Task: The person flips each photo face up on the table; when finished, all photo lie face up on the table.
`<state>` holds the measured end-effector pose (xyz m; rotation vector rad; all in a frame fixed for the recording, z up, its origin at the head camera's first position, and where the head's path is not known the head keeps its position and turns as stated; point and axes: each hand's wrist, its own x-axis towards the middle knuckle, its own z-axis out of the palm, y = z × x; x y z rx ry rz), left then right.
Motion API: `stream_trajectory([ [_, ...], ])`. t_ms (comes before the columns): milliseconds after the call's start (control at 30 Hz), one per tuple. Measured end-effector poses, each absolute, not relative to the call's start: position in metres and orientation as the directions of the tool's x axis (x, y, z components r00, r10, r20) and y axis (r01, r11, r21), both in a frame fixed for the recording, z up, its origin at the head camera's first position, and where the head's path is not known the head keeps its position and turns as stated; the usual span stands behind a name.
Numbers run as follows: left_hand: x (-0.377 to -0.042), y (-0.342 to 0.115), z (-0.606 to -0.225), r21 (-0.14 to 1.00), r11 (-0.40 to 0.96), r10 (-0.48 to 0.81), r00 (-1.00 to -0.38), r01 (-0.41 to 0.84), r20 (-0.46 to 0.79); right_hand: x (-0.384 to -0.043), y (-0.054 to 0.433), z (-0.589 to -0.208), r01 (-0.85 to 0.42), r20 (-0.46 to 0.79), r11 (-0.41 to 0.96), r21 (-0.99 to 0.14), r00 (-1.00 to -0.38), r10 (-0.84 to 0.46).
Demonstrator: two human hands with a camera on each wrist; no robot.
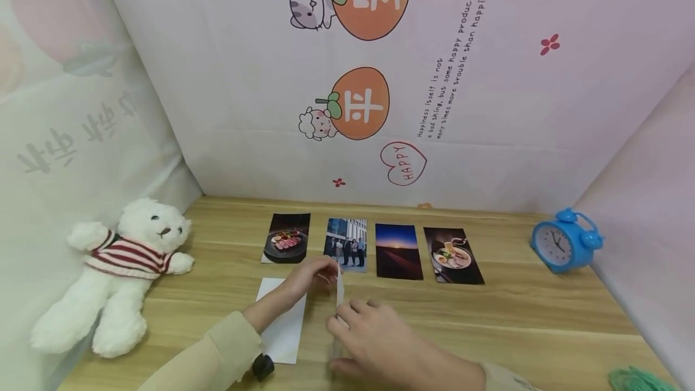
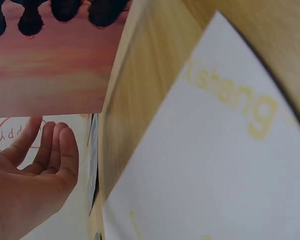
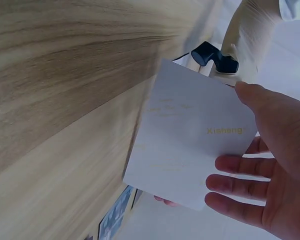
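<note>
My right hand [image 1: 380, 336] holds a photo card [image 3: 185, 125] on edge above the table, thumb at one corner and fingers along its side. Its white back with gold lettering faces the right wrist camera. The left wrist view shows its picture side [image 2: 50, 80], dark silhouettes against a pinkish sky. Beside the card's far edge is my left hand [image 1: 304, 282], fingers loosely bent, an index fingertip right at the border. Below my left forearm a white card [image 1: 285, 336] lies face down, partly covered by the arm.
Along the back lie a steak photo [image 1: 286, 240], a group photo [image 1: 347, 243], a sunset photo [image 1: 399, 252] and a noodle-bowl photo [image 1: 453, 255]. A white teddy bear [image 1: 130, 258] sits left, a blue alarm clock [image 1: 564, 240] right. Something green [image 1: 637, 379] lies at the front right corner.
</note>
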<state>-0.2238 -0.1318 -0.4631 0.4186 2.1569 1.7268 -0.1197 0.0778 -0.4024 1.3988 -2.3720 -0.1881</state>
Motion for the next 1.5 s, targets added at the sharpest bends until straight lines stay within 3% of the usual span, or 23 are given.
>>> stream_trajectory([
  [167,-0.223,-0.133,-0.469,0.935,0.322,0.465,-0.885,0.152,-0.016,-0.117,0.084,-0.405,-0.785,0.293,0.539,0.306,-0.461,-0.838],
  [433,-0.218,-0.131,-0.469,0.83,0.441,0.551,-0.833,0.341,0.05,-0.115,0.091,-0.41,-0.775,0.202,0.566,0.283,-0.528,-0.825],
  [633,-0.211,-0.127,-0.466,0.677,0.57,0.612,-0.791,0.466,0.029,-0.115,0.097,-0.419,-0.771,0.191,0.546,0.327,-0.512,-0.838],
  [933,-0.206,-0.128,-0.465,0.523,0.664,0.665,-0.742,0.535,-0.084,-0.12,0.1,-0.43,-0.819,0.161,0.481,0.313,-0.453,-0.877],
  [1233,-0.202,-0.13,-0.461,0.43,0.674,0.704,-0.698,0.6,-0.13,-0.126,0.101,-0.44,-0.892,-0.034,0.416,0.178,-0.428,-0.903],
  [1500,-0.2,-0.131,-0.461,0.405,0.67,0.717,-0.684,0.622,-0.136,-0.127,0.102,-0.453,-0.905,0.001,0.375,0.2,-0.383,-0.924],
])
